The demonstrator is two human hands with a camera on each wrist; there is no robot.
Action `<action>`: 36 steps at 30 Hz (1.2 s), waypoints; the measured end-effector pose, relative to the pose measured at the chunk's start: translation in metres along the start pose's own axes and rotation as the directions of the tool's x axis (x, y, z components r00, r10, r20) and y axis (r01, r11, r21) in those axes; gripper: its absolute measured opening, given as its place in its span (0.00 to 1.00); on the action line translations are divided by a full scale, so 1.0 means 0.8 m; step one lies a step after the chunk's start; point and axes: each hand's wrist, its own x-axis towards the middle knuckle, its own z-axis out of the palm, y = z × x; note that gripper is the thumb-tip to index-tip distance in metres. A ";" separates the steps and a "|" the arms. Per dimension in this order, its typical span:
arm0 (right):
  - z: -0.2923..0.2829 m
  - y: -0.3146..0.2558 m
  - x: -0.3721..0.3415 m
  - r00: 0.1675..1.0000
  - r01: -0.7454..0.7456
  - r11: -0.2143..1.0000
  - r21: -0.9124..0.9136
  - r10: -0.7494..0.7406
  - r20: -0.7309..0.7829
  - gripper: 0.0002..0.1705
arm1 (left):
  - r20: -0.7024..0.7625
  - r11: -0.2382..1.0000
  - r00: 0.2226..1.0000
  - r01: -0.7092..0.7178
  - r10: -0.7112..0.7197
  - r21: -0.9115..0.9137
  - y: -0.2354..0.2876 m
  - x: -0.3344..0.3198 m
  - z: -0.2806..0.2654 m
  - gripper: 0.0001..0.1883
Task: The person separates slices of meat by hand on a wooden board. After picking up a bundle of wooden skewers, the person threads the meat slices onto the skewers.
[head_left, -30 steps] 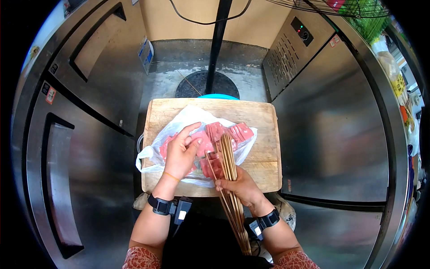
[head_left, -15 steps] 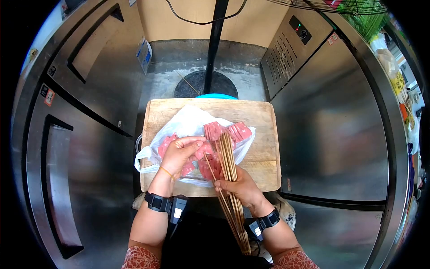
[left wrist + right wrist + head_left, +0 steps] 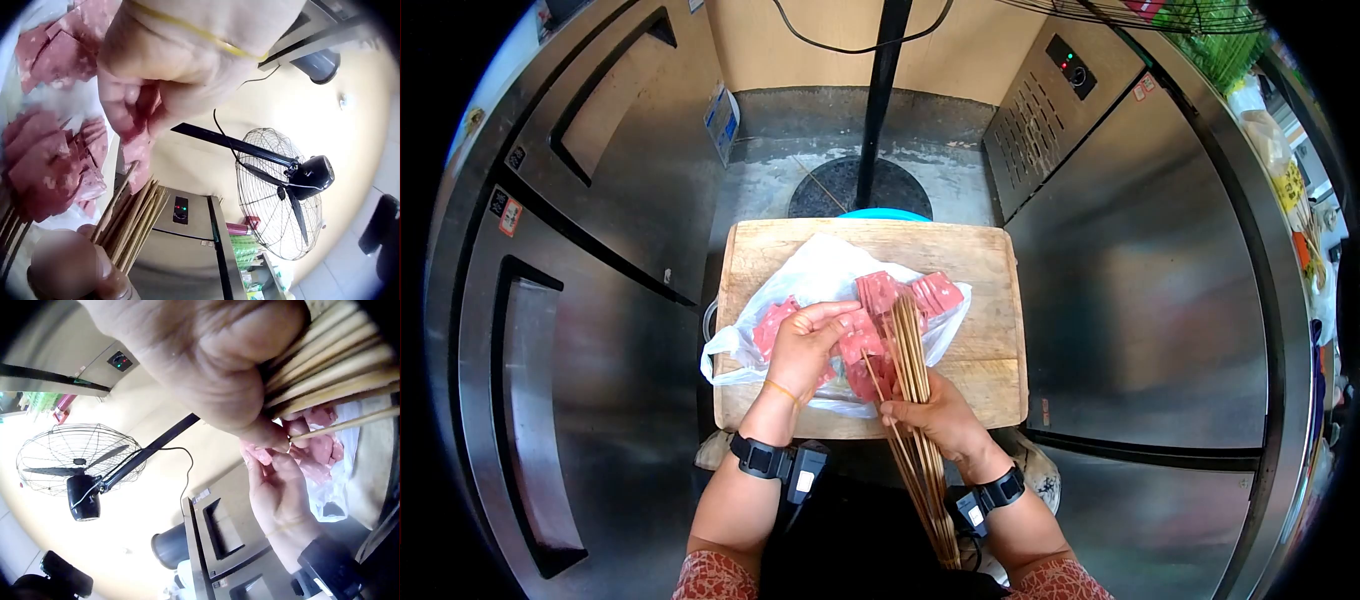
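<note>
In the head view, my left hand [image 3: 800,350] pinches a thin pink slice of meat [image 3: 860,338] between thumb and fingers. My right hand [image 3: 940,415] grips a thick bundle of bamboo skewers [image 3: 910,350], their upper ends over the meat. One skewer [image 3: 119,199] stands apart from the bundle, its tip right at the lower edge of the held slice in the left wrist view. Stacks of square meat slices [image 3: 937,292] lie on a white plastic bag [image 3: 820,262]. Another slice pile [image 3: 774,322] is beside my left hand.
The bag lies on a wooden cutting board [image 3: 985,370]. Steel fridges [image 3: 1140,300] flank it on both sides. Behind the board are a black pole [image 3: 876,110] on a round base and a blue rim [image 3: 887,214]. A caged fan [image 3: 281,194] shows in the wrist views.
My left hand has gone from loosely spread fingers to pinching a meat slice and has brought it to the single skewer's tip. My right hand keeps its grip on the skewers.
</note>
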 end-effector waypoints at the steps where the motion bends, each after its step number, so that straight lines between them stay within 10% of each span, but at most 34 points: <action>1: -0.002 0.001 0.001 1.000 -0.005 1.000 0.000 0.005 0.009 0.31 | 0.005 1.000 1.000 0.005 -0.005 0.021 0.001 -0.001 0.000 0.10; 17: -0.024 0.029 0.013 0.995 0.057 0.989 -0.134 -0.068 -0.075 0.23 | 0.156 0.954 0.984 -0.128 0.088 0.270 -0.046 -0.021 0.013 0.10; 24: -0.029 0.021 0.003 0.999 0.014 0.999 0.043 -0.013 -0.029 0.23 | 0.059 0.669 0.946 -0.268 0.318 0.693 -0.014 -0.018 0.002 0.15; 27: -0.032 0.020 0.001 1.000 0.006 0.999 0.053 -0.007 0.009 0.23 | 0.048 0.301 0.891 -0.202 0.451 0.932 0.016 -0.015 -0.043 0.17; 36: -0.018 0.007 0.001 1.000 0.004 0.999 0.046 -0.005 0.004 0.22 | -0.128 0.163 0.973 0.097 0.191 0.982 0.029 -0.016 -0.069 0.19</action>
